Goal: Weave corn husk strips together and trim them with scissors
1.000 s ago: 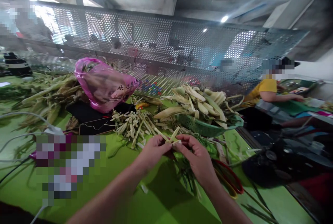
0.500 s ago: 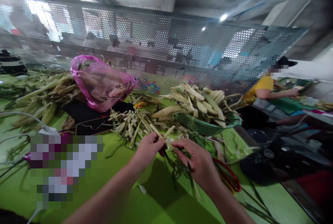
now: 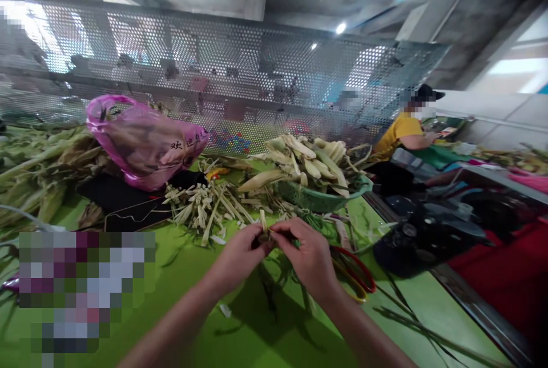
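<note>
Both hands meet over the green tabletop (image 3: 188,305). My left hand (image 3: 240,255) pinches a short pale plant stalk (image 3: 264,219), whose end sticks up above the fingers. Thumb and forefinger of my right hand (image 3: 309,255) are pressed together on the same stalk, just to its right. A dark, thin leafy strand (image 3: 269,288) hangs below the fingers; where it joins the stalk is hidden. Just beyond my hands lies a heap of cut pale stalks (image 3: 201,205). Scissors with red and yellow handles (image 3: 357,271) rest beside my right wrist.
Pale husks (image 3: 312,157) overfill a green basket (image 3: 321,199). A pink plastic bag (image 3: 145,140) and more husks (image 3: 47,157) stand left. A perforated metal screen (image 3: 205,71) runs behind. At right are a black bag (image 3: 411,237) and a person in yellow (image 3: 400,131).
The view has turned slightly right. My hands have drawn closer together, the right fingers now closing on the stalk. The stalk pieces, spread in a V earlier, now show as one upright end.
</note>
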The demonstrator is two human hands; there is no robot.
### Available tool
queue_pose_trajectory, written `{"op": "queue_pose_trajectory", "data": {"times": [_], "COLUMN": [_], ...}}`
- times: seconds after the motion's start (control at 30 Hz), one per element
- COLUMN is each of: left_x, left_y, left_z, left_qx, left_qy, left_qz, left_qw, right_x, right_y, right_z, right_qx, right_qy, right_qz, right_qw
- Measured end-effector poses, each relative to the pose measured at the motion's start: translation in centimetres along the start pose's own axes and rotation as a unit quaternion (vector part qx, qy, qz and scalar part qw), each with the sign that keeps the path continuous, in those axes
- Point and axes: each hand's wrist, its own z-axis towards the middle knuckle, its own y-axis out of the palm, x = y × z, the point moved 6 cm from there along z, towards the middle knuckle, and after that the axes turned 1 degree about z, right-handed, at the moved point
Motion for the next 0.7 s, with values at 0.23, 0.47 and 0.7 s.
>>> {"op": "queue_pose_trajectory", "data": {"times": [0.23, 0.47, 0.7], "left_x": [-0.5, -0.3, -0.5], "left_y": [-0.5, -0.7, -0.2], "left_z": [0.2, -0.2, -0.2], "left_qx": [0.043, 0.062, 0.013], "left_qy": [-0.057, -0.082, -0.098], "left_qz": [-0.145, -0.214, -0.181], "left_qw": [0.987, 0.971, 0.978], "right_x": [0.1, 2.3, 0.5], "right_y": [0.3, 2.3, 0.8], "right_z": [-0.5, -0.5, -0.2], "right_qx": [0.050, 0.008, 0.008], "right_qy": [0.052, 0.202, 0.053], "right_qz": [0.064, 0.297, 0.165], "right_qw": [0.995, 0.933, 0.985]}}
